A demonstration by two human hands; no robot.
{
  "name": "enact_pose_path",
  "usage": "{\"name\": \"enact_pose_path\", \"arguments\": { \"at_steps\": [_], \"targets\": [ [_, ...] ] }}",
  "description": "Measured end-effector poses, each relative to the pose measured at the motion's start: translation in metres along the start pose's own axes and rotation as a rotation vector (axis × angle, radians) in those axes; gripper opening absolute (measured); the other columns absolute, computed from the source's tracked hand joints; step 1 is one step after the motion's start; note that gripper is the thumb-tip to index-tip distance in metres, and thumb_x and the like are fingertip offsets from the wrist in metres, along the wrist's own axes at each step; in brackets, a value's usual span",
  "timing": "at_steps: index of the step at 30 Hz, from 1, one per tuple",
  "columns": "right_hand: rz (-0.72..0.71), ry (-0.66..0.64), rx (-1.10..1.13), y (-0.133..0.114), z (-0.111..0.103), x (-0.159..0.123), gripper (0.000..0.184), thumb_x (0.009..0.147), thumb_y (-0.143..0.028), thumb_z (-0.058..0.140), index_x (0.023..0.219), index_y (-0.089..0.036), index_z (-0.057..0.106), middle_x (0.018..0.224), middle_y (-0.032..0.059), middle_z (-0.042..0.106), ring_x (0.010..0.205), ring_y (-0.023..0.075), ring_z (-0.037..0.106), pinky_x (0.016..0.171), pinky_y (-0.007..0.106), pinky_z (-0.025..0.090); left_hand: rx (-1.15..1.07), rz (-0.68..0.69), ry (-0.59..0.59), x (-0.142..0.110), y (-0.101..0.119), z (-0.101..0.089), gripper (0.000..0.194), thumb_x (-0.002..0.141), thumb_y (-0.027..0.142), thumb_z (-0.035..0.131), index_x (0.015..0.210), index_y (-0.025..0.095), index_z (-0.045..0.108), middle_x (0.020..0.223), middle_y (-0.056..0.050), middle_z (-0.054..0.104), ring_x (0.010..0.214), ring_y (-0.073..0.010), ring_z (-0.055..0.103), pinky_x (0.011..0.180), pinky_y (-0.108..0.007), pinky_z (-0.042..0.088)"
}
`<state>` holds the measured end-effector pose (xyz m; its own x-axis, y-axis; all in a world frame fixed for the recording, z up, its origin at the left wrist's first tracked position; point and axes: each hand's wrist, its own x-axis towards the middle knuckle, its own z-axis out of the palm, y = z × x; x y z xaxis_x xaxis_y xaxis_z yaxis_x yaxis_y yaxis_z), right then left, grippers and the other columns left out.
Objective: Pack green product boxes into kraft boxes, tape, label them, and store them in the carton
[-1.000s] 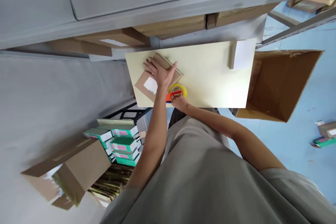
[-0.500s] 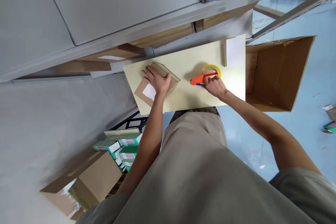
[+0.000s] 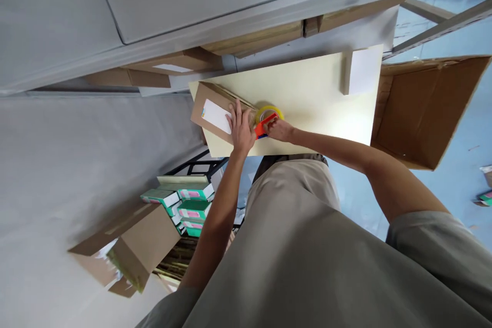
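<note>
On the left part of the cream tabletop (image 3: 307, 87) lies a brown cardboard box (image 3: 207, 98) with a white label (image 3: 217, 116) on it. My left hand (image 3: 243, 128) rests on the box near its right end, fingers spread. An orange tape dispenser (image 3: 261, 128) carrying a roll of yellow tape (image 3: 265, 111) is gripped in my right hand (image 3: 280, 129). The dispenser's front is at the box's right end, right beside my left hand. Whether tape touches the cardboard is hidden by the hands.
A white box (image 3: 363, 72) stands at the tabletop's right end. Beyond it is a large open carton (image 3: 426, 113). Grey shelving (image 3: 230, 20) with cartons runs along the back. Green-and-white boxes (image 3: 194, 205) and an open carton (image 3: 149, 246) lie lower left.
My right hand has brought the tape dispenser left to the box. The box has turned, showing its label more fully, and my left hand has shifted to its right end.
</note>
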<state>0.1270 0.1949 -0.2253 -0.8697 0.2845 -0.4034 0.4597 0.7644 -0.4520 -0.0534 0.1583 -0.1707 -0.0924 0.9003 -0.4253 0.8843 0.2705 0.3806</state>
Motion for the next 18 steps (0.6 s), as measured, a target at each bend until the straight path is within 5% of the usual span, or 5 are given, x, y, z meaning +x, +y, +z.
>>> {"name": "enact_pose_path", "arguments": {
  "at_steps": [4,10,13,18],
  "targets": [
    [-0.003,-0.011,0.058,0.008,0.012,-0.026,0.052,0.106,-0.002,0.031,0.147,0.007,0.062,0.118,0.0302,0.083,0.107,0.0349,0.082,0.102,0.051,0.056,-0.021,0.012,-0.053,-0.014,-0.011,-0.004,0.076,0.081,0.01,0.059,0.157,0.023,0.059,0.192,-0.006,0.019,0.18,-0.0262,-0.004,0.145,-0.064,0.0],
    [0.324,-0.029,0.019,0.095,-0.013,-0.082,0.061,0.119,-0.033,0.035,0.158,0.013,0.045,0.128,0.0385,0.077,0.118,0.0418,0.077,0.108,0.058,0.051,-0.031,0.025,-0.054,-0.015,-0.015,0.0,0.08,0.074,0.007,0.057,0.152,0.022,0.063,0.191,-0.005,0.023,0.18,-0.0254,-0.007,0.146,-0.061,-0.004],
    [0.421,0.027,0.036,0.105,-0.039,-0.071,0.067,0.12,-0.041,0.036,0.158,0.014,0.042,0.128,0.0386,0.076,0.122,0.0412,0.075,0.108,0.054,0.05,-0.024,0.044,-0.049,-0.017,-0.017,0.003,0.081,0.073,0.006,0.057,0.152,0.022,0.063,0.191,-0.005,0.024,0.18,-0.0258,-0.007,0.146,-0.062,-0.003],
    [0.468,0.107,0.124,0.066,-0.062,-0.015,0.06,0.112,-0.035,0.05,0.147,0.013,0.057,0.127,0.0374,0.077,0.118,0.0453,0.074,0.104,0.055,0.052,0.006,0.111,-0.044,-0.019,-0.018,0.003,0.077,0.076,0.008,0.058,0.152,0.018,0.062,0.191,-0.009,0.023,0.18,-0.0282,-0.005,0.147,-0.062,-0.001]
  ]
}}
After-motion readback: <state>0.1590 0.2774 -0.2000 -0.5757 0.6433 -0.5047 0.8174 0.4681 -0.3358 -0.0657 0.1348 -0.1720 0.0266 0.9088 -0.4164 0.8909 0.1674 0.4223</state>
